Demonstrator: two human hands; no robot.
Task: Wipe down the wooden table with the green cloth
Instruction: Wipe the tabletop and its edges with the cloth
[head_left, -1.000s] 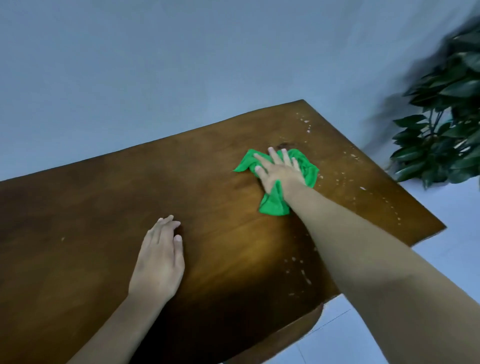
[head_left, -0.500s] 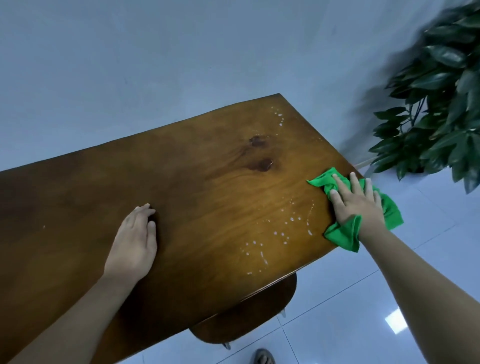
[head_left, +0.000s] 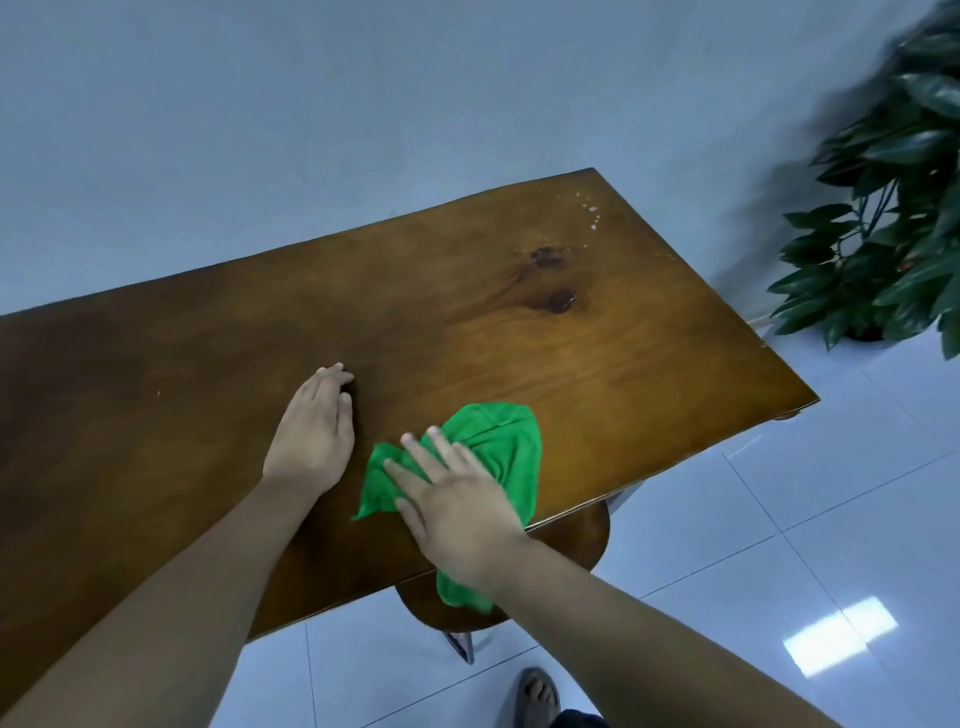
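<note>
The wooden table (head_left: 519, 338) is dark brown with two darker knots near its right end. A crumpled green cloth (head_left: 498, 441) lies at the table's near edge, one end hanging over it. My right hand (head_left: 457, 504) presses flat on the cloth with fingers spread. Just to its left, my left hand (head_left: 314, 431) rests palm down on the bare wood, holding nothing. A few white specks (head_left: 592, 210) sit near the far right corner.
A leafy potted plant (head_left: 893, 218) stands on the floor past the table's right end. A round wooden stool (head_left: 566, 561) sits under the near edge. My sandalled foot (head_left: 537, 699) shows on the white tiled floor (head_left: 779, 571). A pale wall runs behind the table.
My right hand has swept the cloth from the table's right edge leftwards along the near edge, close to my left hand. The white droplets there are gone.
</note>
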